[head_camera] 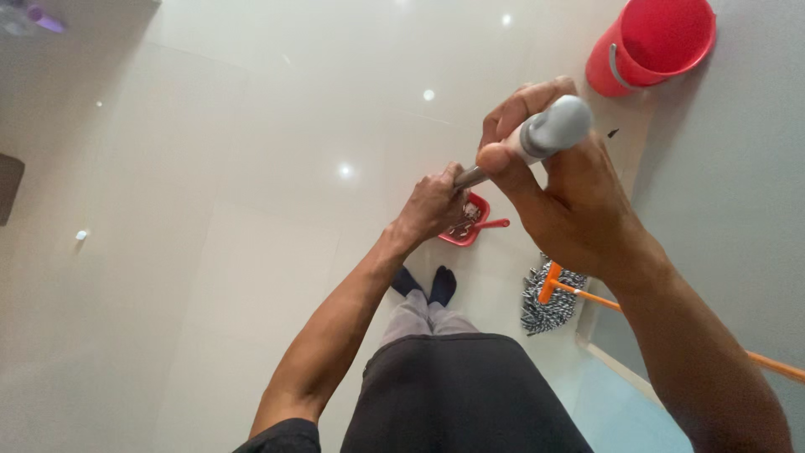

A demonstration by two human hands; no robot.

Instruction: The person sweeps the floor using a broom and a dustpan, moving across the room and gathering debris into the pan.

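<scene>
Two hands on one mop handle [503, 161], seen straight down from my head camera. My right hand [570, 201] is at the top end, fingers wrapped shut around the grey plastic grip [555, 127], thumb pressed along it; I judge that this hand steers. My left hand [432, 205] is lower on the metal shaft, at 8 o'clock from the right, fingers closed fully round it, likely to bear the push. The shaft runs down from the grip toward the floor, so it looks foreshortened. Its lower end sits at a small red dustpan-like tray [470, 225], which lies just beside the left hand in view; I cannot tell if they touch.

Around: red bucket [650, 46] at 1 o'clock, well apart, against the grey wall [738, 210]. A second mop with an orange pole [587, 292] and a striped string head [549, 302] lies at 5 o'clock near the wall. My socked feet [426, 285] stand just behind the tray on the glossy white tile floor [210, 252]. The lying mop crowds the right side; left side open.
</scene>
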